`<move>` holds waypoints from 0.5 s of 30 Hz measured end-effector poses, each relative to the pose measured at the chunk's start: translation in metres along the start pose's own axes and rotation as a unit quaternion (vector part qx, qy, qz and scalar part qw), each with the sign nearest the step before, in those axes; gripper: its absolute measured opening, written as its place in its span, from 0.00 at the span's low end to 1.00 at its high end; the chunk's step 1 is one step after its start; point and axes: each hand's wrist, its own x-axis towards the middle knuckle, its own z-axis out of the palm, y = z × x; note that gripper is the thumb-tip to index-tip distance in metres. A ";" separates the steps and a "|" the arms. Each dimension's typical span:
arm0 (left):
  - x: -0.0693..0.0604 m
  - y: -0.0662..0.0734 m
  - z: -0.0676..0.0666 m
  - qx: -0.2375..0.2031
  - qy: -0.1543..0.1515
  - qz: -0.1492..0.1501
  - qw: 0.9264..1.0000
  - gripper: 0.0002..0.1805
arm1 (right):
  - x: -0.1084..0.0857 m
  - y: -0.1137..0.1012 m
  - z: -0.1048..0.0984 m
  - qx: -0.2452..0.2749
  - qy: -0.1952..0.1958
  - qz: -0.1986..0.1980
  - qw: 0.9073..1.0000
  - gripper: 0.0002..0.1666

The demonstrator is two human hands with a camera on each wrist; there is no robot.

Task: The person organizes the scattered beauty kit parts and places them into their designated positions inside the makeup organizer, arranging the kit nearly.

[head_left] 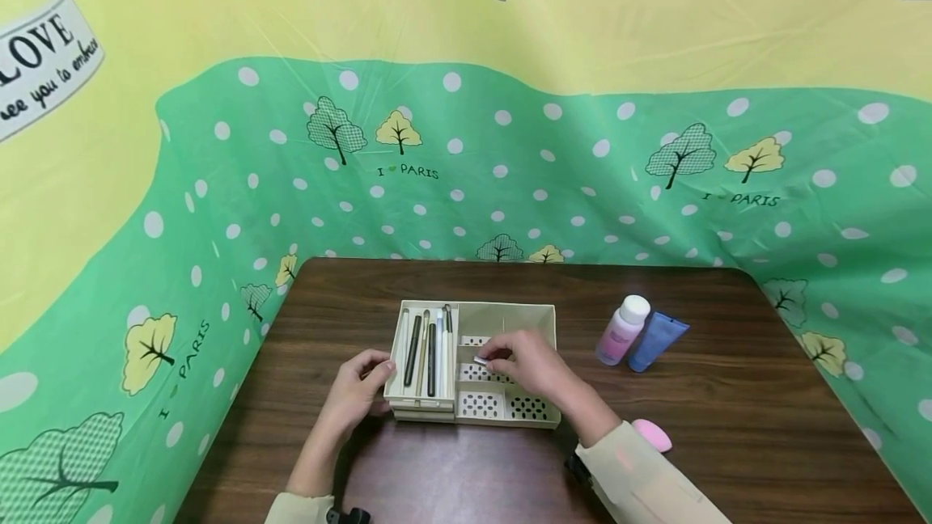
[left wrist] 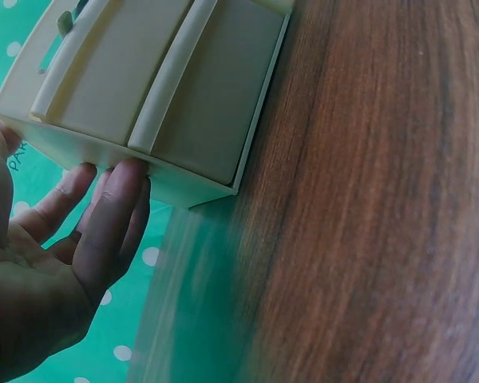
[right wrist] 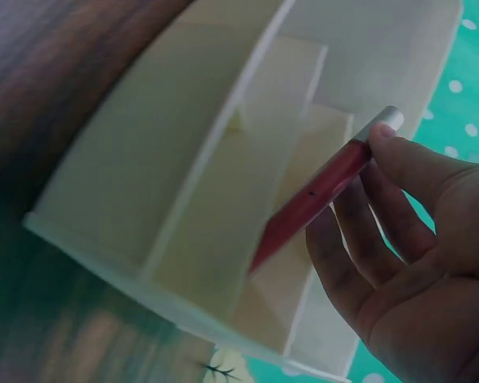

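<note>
A cream organizer box [head_left: 504, 315] stands on the table, with drawers at its front left and divided compartments on its right. In its top left tray [head_left: 396, 389] lie several makeup brushes and pencils [head_left: 432, 358]. My left hand [head_left: 353, 395] rests against the box's left side; fingertips [left wrist: 126, 177] touch that wall and the thumb is at its upper edge. Over a right-hand compartment, my right hand [head_left: 530, 362] pinches a slim red lip gloss tube [right wrist: 319, 190] by its silver cap. The tube hangs tilted, its lower end partly hidden behind a divider [right wrist: 275, 152].
Right of the box stand a pink bottle [head_left: 619, 334] with a white cap and a blue squeeze tube [head_left: 657, 342]. A pink makeup sponge [head_left: 651, 435] lies beside my right sleeve. Patterned green and yellow cloth [head_left: 466, 152] hangs behind the dark wooden table [head_left: 735, 395].
</note>
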 end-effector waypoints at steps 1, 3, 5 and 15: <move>-0.001 0.000 0.000 0.001 0.001 0.000 1.000 0.12 | -0.001 0.002 0.001 -0.007 -0.001 0.003 1.000 0.10; -0.001 0.001 -0.001 0.002 0.002 0.001 1.000 0.12 | -0.003 0.005 0.005 -0.020 -0.005 0.008 1.000 0.10; -0.001 0.001 -0.001 0.002 0.004 0.002 1.000 0.13 | -0.004 0.008 0.008 -0.033 -0.009 0.008 0.999 0.10; -0.001 -0.003 0.001 0.004 0.008 0.004 1.000 0.12 | -0.003 0.015 0.022 -0.101 -0.003 -0.002 0.995 0.08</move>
